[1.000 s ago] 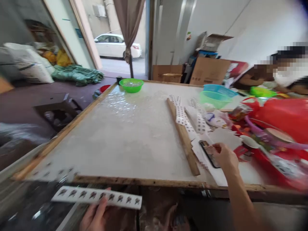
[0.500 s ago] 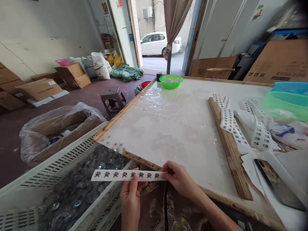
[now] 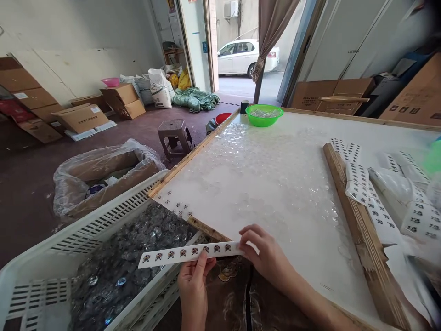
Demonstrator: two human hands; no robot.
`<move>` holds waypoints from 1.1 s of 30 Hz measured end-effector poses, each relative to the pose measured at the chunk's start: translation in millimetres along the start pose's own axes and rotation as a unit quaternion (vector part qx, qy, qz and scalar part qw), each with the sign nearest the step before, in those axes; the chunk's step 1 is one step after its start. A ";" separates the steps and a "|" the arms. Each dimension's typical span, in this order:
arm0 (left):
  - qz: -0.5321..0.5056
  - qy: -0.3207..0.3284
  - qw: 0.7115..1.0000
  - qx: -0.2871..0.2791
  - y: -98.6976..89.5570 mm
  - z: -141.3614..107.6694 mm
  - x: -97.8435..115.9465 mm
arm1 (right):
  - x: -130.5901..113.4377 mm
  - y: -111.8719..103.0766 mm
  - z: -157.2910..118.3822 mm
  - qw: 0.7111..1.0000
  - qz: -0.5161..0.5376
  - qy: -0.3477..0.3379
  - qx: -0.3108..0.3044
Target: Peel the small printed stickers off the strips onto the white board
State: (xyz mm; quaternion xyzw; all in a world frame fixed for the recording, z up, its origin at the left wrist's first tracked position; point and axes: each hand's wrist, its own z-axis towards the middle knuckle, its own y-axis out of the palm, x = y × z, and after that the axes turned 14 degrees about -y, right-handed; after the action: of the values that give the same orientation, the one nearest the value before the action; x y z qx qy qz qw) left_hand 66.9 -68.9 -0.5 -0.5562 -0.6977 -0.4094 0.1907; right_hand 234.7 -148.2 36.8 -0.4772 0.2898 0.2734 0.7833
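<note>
A white sticker strip [image 3: 165, 255] printed with a row of small dark animal-face pictures stretches across between my hands. My left hand [image 3: 196, 276] pinches it near its middle, thumb on top and fingers beneath. At the strip's right end, my right hand [image 3: 263, 250] has thumb and fingertips closed on the tip. Below the strip's left part stands a white slotted plastic crate [image 3: 99, 241] full of clear, shiny round pieces [image 3: 138, 243]. Just beyond my hands lies the white table top [image 3: 220, 193], with many clear pieces spread over it.
Wooden strips edge the table, and a thick wooden bar [image 3: 358, 225] lies on its right side beside bundles of printed sticker strips [image 3: 358, 179]. A green bowl [image 3: 264, 120] stands at the far corner. A stool [image 3: 175, 133] and a plastic-lined box [image 3: 106, 179] are on the floor at left.
The view has swung left, so the scene sits further right. The strip now slants, its left end lower than its right. Both hands keep their hold on it.
</note>
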 end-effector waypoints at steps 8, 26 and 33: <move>-0.005 -0.013 1.000 0.011 -9.6 10.4 8.2 | 74.5 -2.8 57.4 0.985 0.048 0.164 -0.030; -0.006 -0.035 0.999 0.008 -14.7 17.4 6.1 | 78.7 25.9 59.3 0.976 -0.105 0.140 -0.127; -0.004 -0.028 1.000 -0.002 -11.9 12.6 6.9 | 65.0 53.7 62.5 0.975 -0.175 0.071 -0.120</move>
State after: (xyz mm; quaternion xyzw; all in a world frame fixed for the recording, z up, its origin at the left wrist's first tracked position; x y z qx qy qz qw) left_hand 56.0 -55.3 -7.3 -0.5646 -0.7044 -0.3959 0.1684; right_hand 253.3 -60.5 -17.8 -0.6289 0.2213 0.1301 0.7339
